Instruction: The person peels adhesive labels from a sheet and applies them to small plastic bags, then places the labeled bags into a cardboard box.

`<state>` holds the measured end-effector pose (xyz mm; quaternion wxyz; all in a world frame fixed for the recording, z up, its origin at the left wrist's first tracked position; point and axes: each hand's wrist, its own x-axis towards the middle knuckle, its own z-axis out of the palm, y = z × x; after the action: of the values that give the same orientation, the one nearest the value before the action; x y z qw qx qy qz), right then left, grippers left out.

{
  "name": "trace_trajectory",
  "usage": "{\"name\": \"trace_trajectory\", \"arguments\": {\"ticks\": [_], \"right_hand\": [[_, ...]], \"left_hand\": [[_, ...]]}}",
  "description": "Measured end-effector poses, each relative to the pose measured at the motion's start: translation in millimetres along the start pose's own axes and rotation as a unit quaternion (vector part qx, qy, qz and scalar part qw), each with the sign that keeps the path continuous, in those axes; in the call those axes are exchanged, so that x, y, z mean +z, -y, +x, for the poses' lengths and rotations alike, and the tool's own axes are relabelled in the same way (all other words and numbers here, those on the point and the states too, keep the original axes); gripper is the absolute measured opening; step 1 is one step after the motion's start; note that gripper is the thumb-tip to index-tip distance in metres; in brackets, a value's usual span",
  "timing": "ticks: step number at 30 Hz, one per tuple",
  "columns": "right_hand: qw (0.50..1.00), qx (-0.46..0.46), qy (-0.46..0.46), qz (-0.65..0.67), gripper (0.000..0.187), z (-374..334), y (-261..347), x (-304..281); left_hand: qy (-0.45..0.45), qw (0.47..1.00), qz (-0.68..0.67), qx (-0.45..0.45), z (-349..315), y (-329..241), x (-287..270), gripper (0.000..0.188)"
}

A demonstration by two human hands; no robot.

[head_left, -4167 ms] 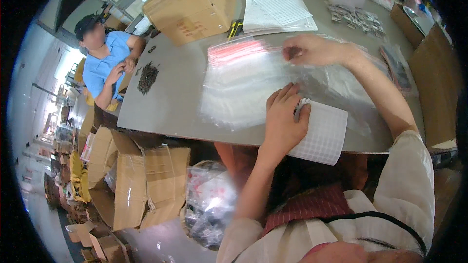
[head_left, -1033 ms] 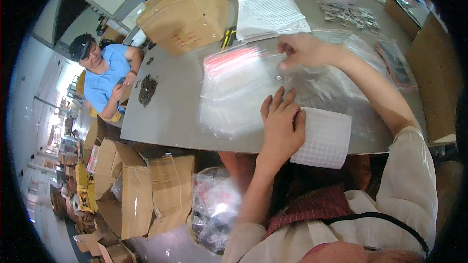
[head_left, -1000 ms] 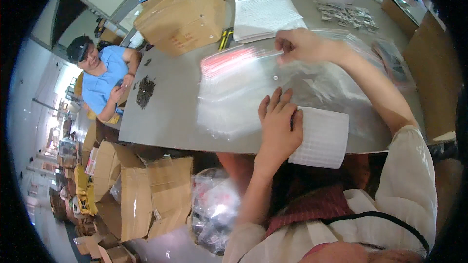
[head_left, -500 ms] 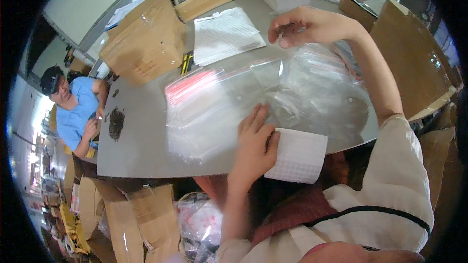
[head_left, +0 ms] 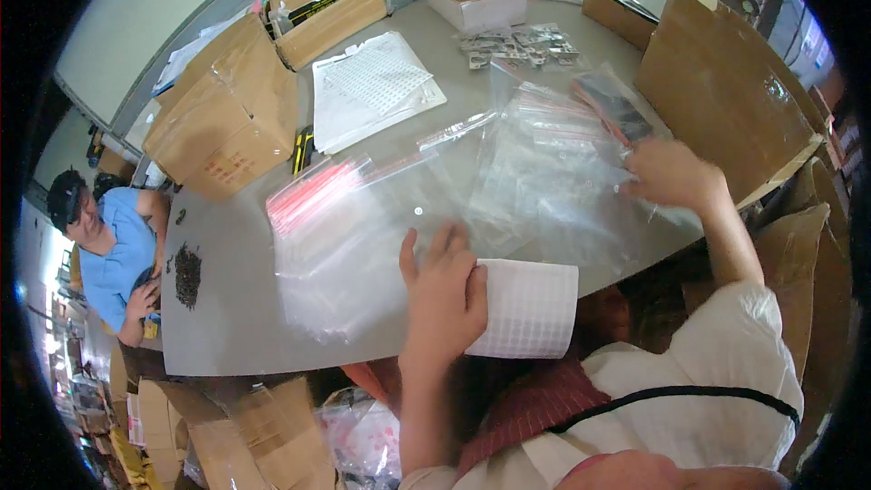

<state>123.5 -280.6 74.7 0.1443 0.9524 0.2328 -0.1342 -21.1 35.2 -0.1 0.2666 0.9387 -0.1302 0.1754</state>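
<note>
My left hand point(head_left: 445, 295) lies with fingers apart over the near edge of the clear zip bags. Its thumb side rests against a white sheet with a printed grid point(head_left: 529, 308), which hangs over the table's front edge. My right hand point(head_left: 676, 177) is low over the right side of a pile of clear zip bags point(head_left: 544, 181), its bent fingers touching the plastic. The fingertips are partly hidden. Left of that pile lies a stack of clear bags with red zip strips point(head_left: 318, 195). A dark flat object with a reddish edge point(head_left: 615, 107) lies just beyond my right hand.
Printed papers point(head_left: 363, 118), a yellow-black cutter point(head_left: 303, 150) and small silvery pieces point(head_left: 522, 45) lie farther back. Cardboard boxes point(head_left: 227, 109) stand left, and another point(head_left: 735, 91) right. A person in blue point(head_left: 127, 245) sits left beside a dark heap point(head_left: 187, 277).
My right hand has come down from above the table's far middle to the right side of the bag pile, uncovering the silvery pieces. The view has shifted; my left hand stays by the printed sheet.
</note>
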Motion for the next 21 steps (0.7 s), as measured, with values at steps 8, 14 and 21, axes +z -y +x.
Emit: {"name": "trace_trajectory", "arguments": {"ticks": [8, 14, 21], "right_hand": [[0.937, -0.154, -0.298, 0.096, 0.040, 2, 34, 38], [0.965, -0.109, -0.225, 0.078, 0.073, 80, 0, -1], [0.987, -0.063, -0.043, 0.139, 0.101, 144, -24, -25]], "left_hand": [[0.011, 0.997, -0.065, 0.031, -1, 4, 3, 0.008], [-0.031, 0.999, -0.036, 0.019, -5, 3, 7, 0.007], [-0.076, 0.996, 0.037, -0.012, -10, 5, 9, 0.008]]}}
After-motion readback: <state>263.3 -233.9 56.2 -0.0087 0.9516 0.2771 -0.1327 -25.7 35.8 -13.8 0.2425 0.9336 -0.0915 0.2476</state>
